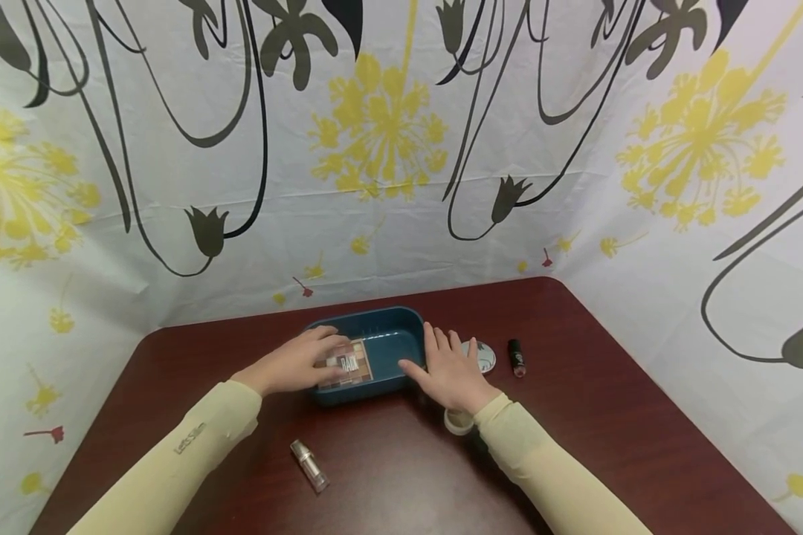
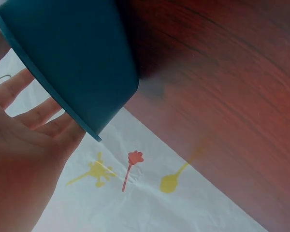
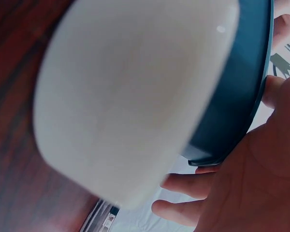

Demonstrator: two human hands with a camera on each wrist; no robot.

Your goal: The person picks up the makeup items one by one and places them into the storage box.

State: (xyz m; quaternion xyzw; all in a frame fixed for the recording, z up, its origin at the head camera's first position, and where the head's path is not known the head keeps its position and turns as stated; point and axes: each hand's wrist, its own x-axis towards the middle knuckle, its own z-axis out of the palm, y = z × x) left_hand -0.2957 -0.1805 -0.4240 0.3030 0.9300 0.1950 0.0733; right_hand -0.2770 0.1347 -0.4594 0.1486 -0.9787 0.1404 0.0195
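Observation:
A blue rectangular tray (image 1: 395,345) sits on the table. In its left end is a makeup palette (image 1: 356,364) with a clear lid and brown and cream pans. My left hand (image 1: 304,362) reaches over the tray's left rim and grips the palette, fingers at its far side and thumb at its near side. Over the tray's right rim lies my right hand (image 1: 453,371), its fingers straight and spread and its thumb pointing inward. A white jar (image 3: 130,96) stands close beside the tray, partly beneath the right wrist in the head view.
Right of the tray lie a round patterned compact (image 1: 486,358) and a small black tube (image 1: 516,357) with a reddish end. A gold-and-clear cosmetic tube (image 1: 310,466) rests on the dark red table (image 1: 388,453) nearer the front. Printed fabric (image 1: 388,245) hangs around the table.

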